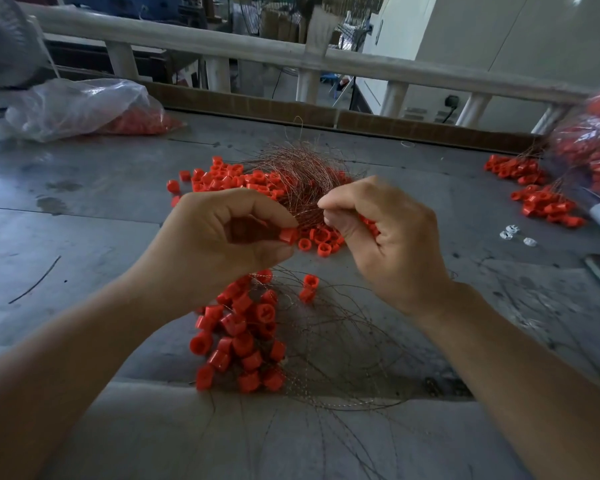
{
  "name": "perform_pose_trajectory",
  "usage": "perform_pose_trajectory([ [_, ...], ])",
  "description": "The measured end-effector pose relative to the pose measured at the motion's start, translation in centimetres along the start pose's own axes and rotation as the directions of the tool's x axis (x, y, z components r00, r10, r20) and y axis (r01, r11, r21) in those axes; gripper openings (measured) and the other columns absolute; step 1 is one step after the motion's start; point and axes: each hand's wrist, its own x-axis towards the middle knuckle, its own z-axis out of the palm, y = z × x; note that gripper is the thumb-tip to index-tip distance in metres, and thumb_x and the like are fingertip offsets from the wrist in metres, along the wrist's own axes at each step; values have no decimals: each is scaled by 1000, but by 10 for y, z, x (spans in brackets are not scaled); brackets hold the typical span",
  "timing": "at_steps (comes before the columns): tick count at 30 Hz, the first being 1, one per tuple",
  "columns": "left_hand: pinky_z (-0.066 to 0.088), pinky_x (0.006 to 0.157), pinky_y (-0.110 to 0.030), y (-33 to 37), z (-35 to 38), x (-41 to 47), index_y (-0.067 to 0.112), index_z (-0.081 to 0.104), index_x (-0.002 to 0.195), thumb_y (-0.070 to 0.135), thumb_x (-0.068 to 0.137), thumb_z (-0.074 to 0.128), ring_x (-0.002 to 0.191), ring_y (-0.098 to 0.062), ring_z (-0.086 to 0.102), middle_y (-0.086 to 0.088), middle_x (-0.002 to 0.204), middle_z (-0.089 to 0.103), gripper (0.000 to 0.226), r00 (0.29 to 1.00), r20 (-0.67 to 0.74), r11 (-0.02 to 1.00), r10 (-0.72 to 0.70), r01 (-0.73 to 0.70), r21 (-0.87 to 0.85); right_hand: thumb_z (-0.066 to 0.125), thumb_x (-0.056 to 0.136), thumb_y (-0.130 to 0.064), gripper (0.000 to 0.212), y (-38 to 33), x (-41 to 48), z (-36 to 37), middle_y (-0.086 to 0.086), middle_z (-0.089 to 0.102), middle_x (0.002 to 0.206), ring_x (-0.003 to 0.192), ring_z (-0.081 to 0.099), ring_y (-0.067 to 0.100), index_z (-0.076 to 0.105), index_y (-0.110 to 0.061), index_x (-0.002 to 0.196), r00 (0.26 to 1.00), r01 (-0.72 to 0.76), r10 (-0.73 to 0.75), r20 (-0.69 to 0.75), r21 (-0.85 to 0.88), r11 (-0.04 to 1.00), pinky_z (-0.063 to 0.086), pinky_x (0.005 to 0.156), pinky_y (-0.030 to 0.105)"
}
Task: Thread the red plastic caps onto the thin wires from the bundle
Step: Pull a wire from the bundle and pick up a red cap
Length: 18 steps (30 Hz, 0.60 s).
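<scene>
left hand has a pinch grip on one red cap just below the wire bundle; right hand seems to nip one strand at that bundle. point the cap's hole at the strand tip, feed straight.

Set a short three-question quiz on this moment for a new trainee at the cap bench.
1. True or false: the left hand pinches a red cap.
2. The right hand pinches at: A the wire bundle; B a loose cap; C nothing.
3. Fill the gap: the pile of caps on wires lies nearest the person, between the two ___.
Key: 1 true; 2 A; 3 forearms.
</scene>
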Motion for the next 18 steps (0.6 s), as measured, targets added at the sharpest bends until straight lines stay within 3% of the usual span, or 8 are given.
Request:
perform_pose_trajectory([
  [5,52,66,-11,2,-1,-3,30,67,76,38,50,66,68,-2,65,10,81,70,28,1000,7,1000,-2,2,21,61,80,8,14,5,2,-9,13,60,76,61,59,21,70,0,86,986,117,-97,138,-144,983,50,52,28],
  [10,53,67,-14,2,1,-2,32,67,77,41,49,65,69,-5,66,8,83,69,29,999,29,998,-14,12,69,65,80,-4,7,2,0,-9,10,60,78,67,57,15,70,-1,84,984,79,-63,164,-92,993,47,62,20],
  [14,54,69,-15,1,-1,-2,33,67,78,44,52,65,71,-6,66,7,85,69,29,999,53,996,-1,-4,90,66,78,-2,4,2,0,-9,10,60,75,67,58,17,70,-2,80,978,87,-72,195,-68,994,49,61,23],
  [18,53,69,-16,-2,0,-5,35,68,79,39,54,67,71,-6,65,8,83,69,25,995,97,996,1,-10,93,63,81,-7,9,-1,-2,-8,9,60,79,70,56,11,69,-2,85,976,45,-35,216,-39,998,45,66,16],
])
